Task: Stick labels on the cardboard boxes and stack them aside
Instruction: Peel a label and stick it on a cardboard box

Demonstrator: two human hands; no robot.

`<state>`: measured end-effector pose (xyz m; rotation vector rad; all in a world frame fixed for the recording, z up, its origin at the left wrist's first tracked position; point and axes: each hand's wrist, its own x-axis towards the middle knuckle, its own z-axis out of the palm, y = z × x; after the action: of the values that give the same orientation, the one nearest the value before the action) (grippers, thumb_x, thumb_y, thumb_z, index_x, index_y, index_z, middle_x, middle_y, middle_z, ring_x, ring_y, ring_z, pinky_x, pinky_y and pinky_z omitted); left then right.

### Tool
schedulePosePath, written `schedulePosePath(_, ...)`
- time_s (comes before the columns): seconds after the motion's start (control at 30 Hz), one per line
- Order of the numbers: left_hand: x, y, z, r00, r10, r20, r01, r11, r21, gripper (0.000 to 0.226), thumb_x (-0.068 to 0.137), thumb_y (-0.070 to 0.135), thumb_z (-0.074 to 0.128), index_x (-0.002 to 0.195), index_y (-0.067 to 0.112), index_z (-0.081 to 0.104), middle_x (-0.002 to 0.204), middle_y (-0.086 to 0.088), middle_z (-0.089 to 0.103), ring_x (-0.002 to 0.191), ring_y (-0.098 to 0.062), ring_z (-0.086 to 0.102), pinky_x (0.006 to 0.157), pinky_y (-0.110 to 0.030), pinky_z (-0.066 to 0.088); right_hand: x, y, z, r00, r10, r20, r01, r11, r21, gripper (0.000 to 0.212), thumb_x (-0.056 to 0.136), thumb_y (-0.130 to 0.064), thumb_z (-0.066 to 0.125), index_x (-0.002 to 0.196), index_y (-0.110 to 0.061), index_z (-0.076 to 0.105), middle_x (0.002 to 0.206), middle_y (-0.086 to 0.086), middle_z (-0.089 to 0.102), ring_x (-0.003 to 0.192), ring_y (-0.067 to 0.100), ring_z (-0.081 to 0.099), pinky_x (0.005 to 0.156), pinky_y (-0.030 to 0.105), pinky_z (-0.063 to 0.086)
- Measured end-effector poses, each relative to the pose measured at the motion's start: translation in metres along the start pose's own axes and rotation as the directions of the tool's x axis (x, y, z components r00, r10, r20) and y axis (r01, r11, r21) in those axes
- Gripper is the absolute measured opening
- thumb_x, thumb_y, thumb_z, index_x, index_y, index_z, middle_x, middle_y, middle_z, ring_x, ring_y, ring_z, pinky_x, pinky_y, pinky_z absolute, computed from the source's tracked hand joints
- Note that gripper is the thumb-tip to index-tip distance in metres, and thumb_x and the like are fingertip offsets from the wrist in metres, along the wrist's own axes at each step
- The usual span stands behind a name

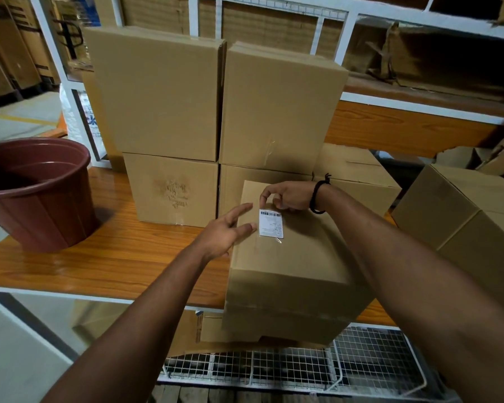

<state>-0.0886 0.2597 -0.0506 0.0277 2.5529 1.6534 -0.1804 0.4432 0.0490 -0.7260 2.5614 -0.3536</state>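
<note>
1. The cardboard box I am labelling sits at the near edge of the wooden worktop, at about 5 o'clock from the stack of 4 boxes behind it.
2. The label lies on the box's top face, toward its far-left corner, with the barcode end at 12 o'clock.
3. My right grip is at 12 o'clock of the label. Thumb and forefinger are curled and pinch the label's top edge near its left corner.
4. My left grip is released, fingers straight, with the tips just beside the label's 9 o'clock edge. I cannot tell whether they press on the cardboard.
5. I judge the step in hand to be laying the label flat. To do it well, I should hold the pinch at 12 o'clock as an anchor and wipe my flat left fingers across the label from 12 toward 6 o'clock, so no bubble or crease is trapped.
6. The label's sides should run parallel to the box edges before I press the corners. Letting go too early could skew it.
7. Since the box is at the worktop's edge, I should press straight down and not toward myself.
8. A brown bucket stands at 9 o'clock and another box at 3 o'clock, both well apart from the label.
</note>
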Motion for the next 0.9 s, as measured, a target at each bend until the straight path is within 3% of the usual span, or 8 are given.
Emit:
schedulePosePath(0.13, 0.000, 0.001, 0.000, 1.000, 0.012, 0.003, -0.012, 1.000, -0.002, 0.057, 0.091, 0.052, 0.059, 0.141, 0.058, 0.033, 0.156, -0.005, 0.035, 0.139, -0.025, 0.036, 0.076, -0.031, 0.049, 0.000, -0.003, 0.002, 1.000, -0.022, 0.000, 0.022, 0.997, -0.076, 0.043, 0.091, -0.001, 0.035, 0.114, -0.028, 0.060, 0.076, 0.001, 0.051, 0.063, 0.012, 0.040, 0.057, 0.026, 0.033)
schedulePosePath(0.23, -0.001, 0.001, 0.000, 1.000, 0.005, 0.010, -0.004, 1.000, -0.021, 0.057, 0.091, 0.053, 0.060, 0.141, 0.058, 0.034, 0.156, -0.006, 0.034, 0.139, -0.027, 0.037, 0.089, -0.045, 0.053, 0.000, -0.008, 0.002, 1.000, -0.004, 0.015, 0.005, 0.998, -0.060, 0.040, 0.091, 0.001, 0.037, 0.113, -0.023, 0.060, 0.071, -0.002, 0.049, 0.059, 0.010, 0.038, 0.053, 0.024, 0.031)
schedulePosePath(0.47, -0.002, -0.001, -0.001, 0.999, 0.034, 0.018, -0.033, 0.999, -0.034, 0.056, 0.089, 0.055, 0.060, 0.139, 0.060, 0.035, 0.155, -0.004, 0.037, 0.140, -0.026, 0.036, 0.093, -0.048, 0.052, -0.013, 0.026, 0.009, 0.985, 0.074, -0.155, -0.024, 0.954, 0.299, 0.030, 0.094, 0.004, 0.041, 0.100, -0.015, 0.063, 0.070, -0.001, 0.054, 0.059, 0.012, 0.043, 0.055, 0.024, 0.036)
schedulePosePath(0.57, -0.001, -0.003, -0.001, 0.999, 0.033, 0.022, -0.032, 0.998, -0.056, 0.055, 0.091, 0.053, 0.060, 0.139, 0.060, 0.036, 0.154, -0.004, 0.038, 0.138, -0.027, 0.039, 0.094, -0.052, 0.052, -0.023, 0.041, 0.014, 0.971, 0.162, -0.175, -0.090, 0.929, 0.360, 0.030, 0.094, 0.004, 0.043, 0.089, -0.011, 0.068, 0.077, 0.011, 0.060, 0.058, 0.013, 0.043, 0.054, 0.025, 0.034)
schedulePosePath(0.73, 0.002, -0.004, 0.000, 0.999, 0.038, 0.004, -0.038, 0.998, -0.050, 0.054, 0.092, 0.049, 0.061, 0.139, 0.058, 0.037, 0.154, -0.005, 0.039, 0.137, -0.028, 0.041, 0.097, -0.052, 0.050, -0.030, 0.033, 0.020, 0.948, 0.291, -0.131, -0.197, 0.857, 0.476, 0.030, 0.095, 0.003, 0.042, 0.096, -0.007, 0.069, 0.059, 0.007, 0.052, 0.055, 0.015, 0.042, 0.049, 0.024, 0.031)
schedulePosePath(0.9, 0.002, -0.002, -0.001, 1.000, 0.028, 0.007, -0.028, 0.998, -0.054, 0.054, 0.088, 0.052, 0.063, 0.135, 0.063, 0.039, 0.152, -0.008, 0.041, 0.132, -0.028, 0.045, 0.089, -0.050, 0.055, -0.034, 0.009, 0.023, 0.947, 0.320, -0.041, -0.234, 0.769, 0.595, 0.034, 0.091, 0.007, 0.036, 0.089, -0.007, 0.068, 0.064, 0.003, 0.053, 0.054, 0.012, 0.043, 0.048, 0.023, 0.027)
